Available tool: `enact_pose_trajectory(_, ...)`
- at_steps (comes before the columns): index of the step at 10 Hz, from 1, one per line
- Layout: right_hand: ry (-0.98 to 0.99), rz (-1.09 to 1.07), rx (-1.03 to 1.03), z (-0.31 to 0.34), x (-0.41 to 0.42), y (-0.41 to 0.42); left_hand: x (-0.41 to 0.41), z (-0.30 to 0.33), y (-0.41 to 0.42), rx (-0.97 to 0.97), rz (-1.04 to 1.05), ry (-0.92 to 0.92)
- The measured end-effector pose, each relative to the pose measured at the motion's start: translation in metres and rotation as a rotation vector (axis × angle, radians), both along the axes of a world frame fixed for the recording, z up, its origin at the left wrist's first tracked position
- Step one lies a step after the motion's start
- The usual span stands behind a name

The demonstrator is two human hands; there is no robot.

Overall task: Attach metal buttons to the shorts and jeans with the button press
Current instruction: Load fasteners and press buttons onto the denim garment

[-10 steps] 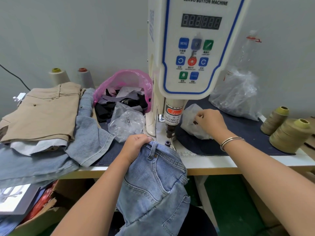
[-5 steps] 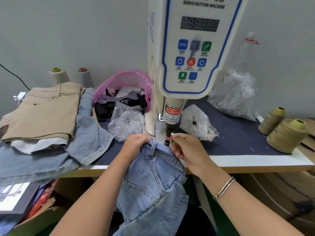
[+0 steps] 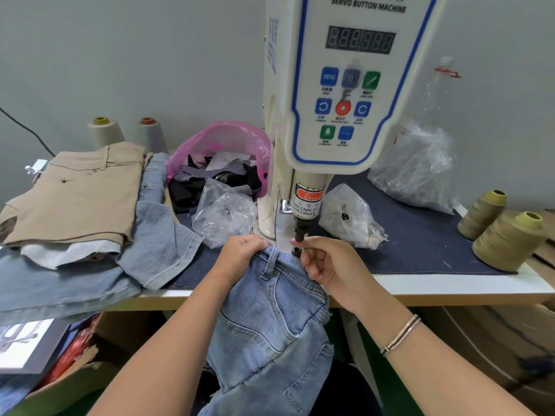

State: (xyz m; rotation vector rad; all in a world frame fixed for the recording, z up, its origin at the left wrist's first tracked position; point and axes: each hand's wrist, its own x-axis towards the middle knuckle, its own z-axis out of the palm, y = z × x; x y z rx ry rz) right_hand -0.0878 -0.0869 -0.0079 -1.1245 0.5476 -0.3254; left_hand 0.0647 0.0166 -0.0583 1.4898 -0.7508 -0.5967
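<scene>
Jeans [image 3: 270, 319] hang off the table edge, waistband bunched in the left hand [image 3: 240, 256]. Right hand [image 3: 327, 265] fingertips pinch at the press punch [image 3: 300, 232]; any button there is hidden. Triggering now could crush fingers.

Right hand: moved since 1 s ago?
Yes. The right hand has come left and toward the person, from the clear bag to just under the press head, where its fingers now pinch something small, too small to identify.

Bare dark mat [image 3: 420, 235] lies open right of the press punch [image 3: 299, 232]; plastic bags [image 3: 351, 219] crowd both its sides.
</scene>
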Motion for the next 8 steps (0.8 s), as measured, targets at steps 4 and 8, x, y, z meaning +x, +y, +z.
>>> enact_pose_trajectory(4,-0.094,0.009,0.342,-0.001,-0.007,0.016,-0.002,0.003,0.002,0.022,-0.007,-0.006)
enact_pose_trajectory(8,0.402,0.090,-1.249,0.027,0.141,0.048,0.000,0.012,-0.007,0.250,0.218,0.084)
